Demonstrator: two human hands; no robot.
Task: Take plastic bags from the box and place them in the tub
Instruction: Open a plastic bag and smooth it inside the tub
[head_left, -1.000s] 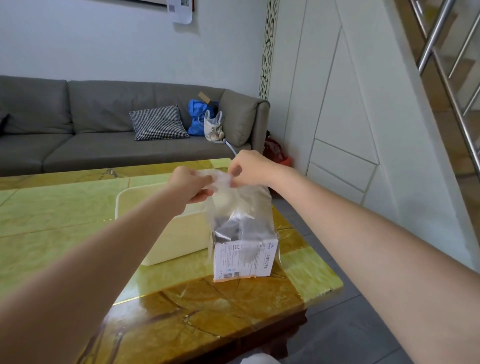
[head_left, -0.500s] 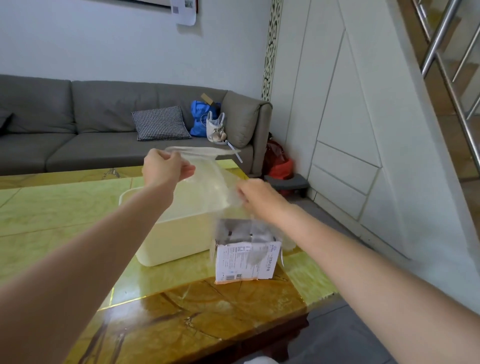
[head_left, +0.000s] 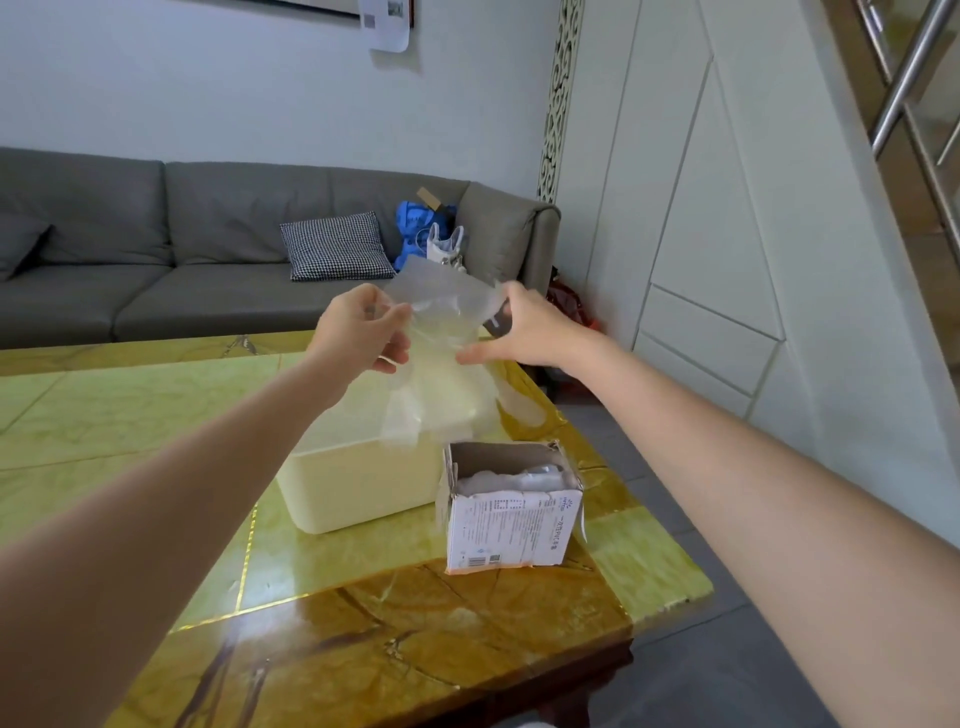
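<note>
Head view, left hand (head_left: 363, 332): fingers and thumb pinch the left top edge of a clear plastic bag (head_left: 441, 332), held up in the air.
Head view, right hand (head_left: 524, 332): fingers curled round the bag's right edge, thumb reaching under toward the left hand; it looks like a hold, though the film blurs the contact.
Where the bag is: stretched between the two hands, its lower part hanging down from them over the open tub (head_left: 358, 483).
Tub: cream-white, standing on the counter (head_left: 130, 415) below and just nearer than both hands.
Box (head_left: 511, 506): torn-open cardboard, below the right hand and touching or just beside the tub's right wall; more crumpled film shows inside it.
Step in hand, as I judge it: the bag is out of the box and is to go down into the tub.
Doing it well: bring both hands lower and together over the tub's middle, so the loose tail folds inside and does not drape over the rim; let go only once most of the film is below the rim.
Look of the bag: thin, see-through, wrinkled, with soft glare; limp and likely to cling or drift.
</note>
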